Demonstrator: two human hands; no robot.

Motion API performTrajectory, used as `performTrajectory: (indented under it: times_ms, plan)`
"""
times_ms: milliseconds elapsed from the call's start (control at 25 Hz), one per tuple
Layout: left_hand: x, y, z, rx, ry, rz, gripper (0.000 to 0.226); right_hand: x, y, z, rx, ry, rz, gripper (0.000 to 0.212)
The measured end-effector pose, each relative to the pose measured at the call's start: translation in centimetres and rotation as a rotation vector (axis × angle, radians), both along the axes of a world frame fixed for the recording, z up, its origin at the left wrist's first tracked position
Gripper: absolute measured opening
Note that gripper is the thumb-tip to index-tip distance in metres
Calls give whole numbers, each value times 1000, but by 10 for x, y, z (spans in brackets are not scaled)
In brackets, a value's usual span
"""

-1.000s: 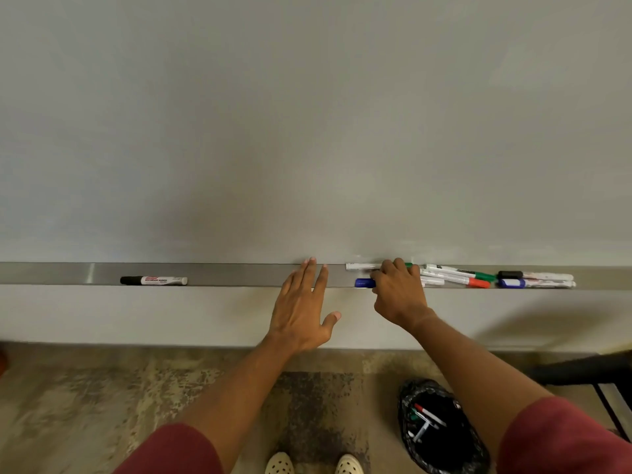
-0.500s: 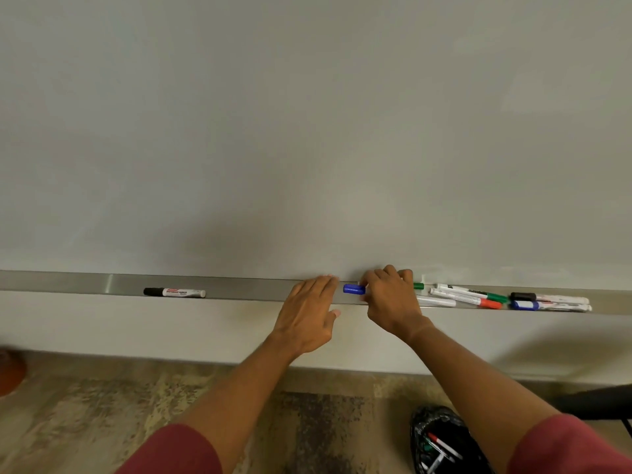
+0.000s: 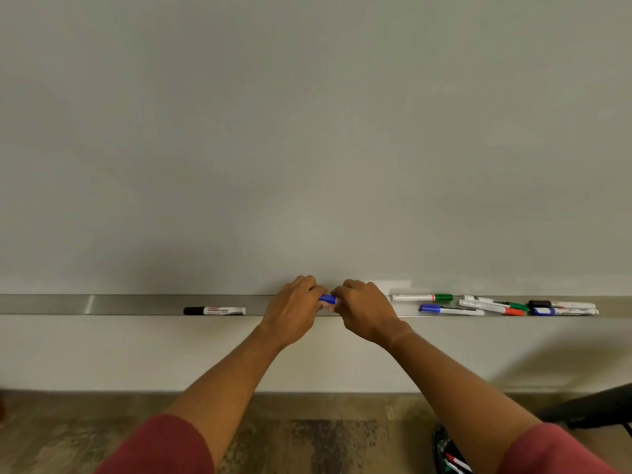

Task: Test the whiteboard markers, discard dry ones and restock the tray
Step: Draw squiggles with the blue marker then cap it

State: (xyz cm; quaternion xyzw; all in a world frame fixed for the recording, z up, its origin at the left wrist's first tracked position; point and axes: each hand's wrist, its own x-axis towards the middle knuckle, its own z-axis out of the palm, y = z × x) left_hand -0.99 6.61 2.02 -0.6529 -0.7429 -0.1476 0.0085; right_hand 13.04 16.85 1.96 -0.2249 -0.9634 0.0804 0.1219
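Both hands have closed in: left hand (image 3: 294,311) and right hand (image 3: 366,311) each grip the blue marker (image 3: 327,299) just above the tray (image 3: 136,304), fingers curled around it.

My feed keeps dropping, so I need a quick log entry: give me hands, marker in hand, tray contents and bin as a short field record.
left hand: grips the cap end of the blue-capped marker
right hand: grips that marker's barrel
tray: black-capped marker alone to the left; cluster to the right with a green-capped marker, a second blue-capped marker and more
whiteboard: no marks visible
bin: bottom edge, markers inside
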Motion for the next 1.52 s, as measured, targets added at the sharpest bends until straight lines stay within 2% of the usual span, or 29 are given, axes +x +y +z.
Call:
performTrajectory:
  times_ms: [200,480,720,1040,1160,1520]
  plan:
    - [-54,-41,16,45,-38,-70,17,-43,-45,16,29,12,-54,20]
    - [-80,-63,21,62,-83,-130,20,-65,-75,25,68,38,-116,23]
    - [-82,-67,23,51,-108,-107,21,-62,-75,33,-2,37,-110,24]
    - [-67,-50,37,-120,-222,-154,19,-57,-62,33,-1,48,-33,20]
    - [-63,-46,36,-145,-211,-162,21,-50,-56,35,-63,56,-16,25]
    - [-55,-45,45,-149,-112,-140,13,-37,-48,45,51,109,33,25]
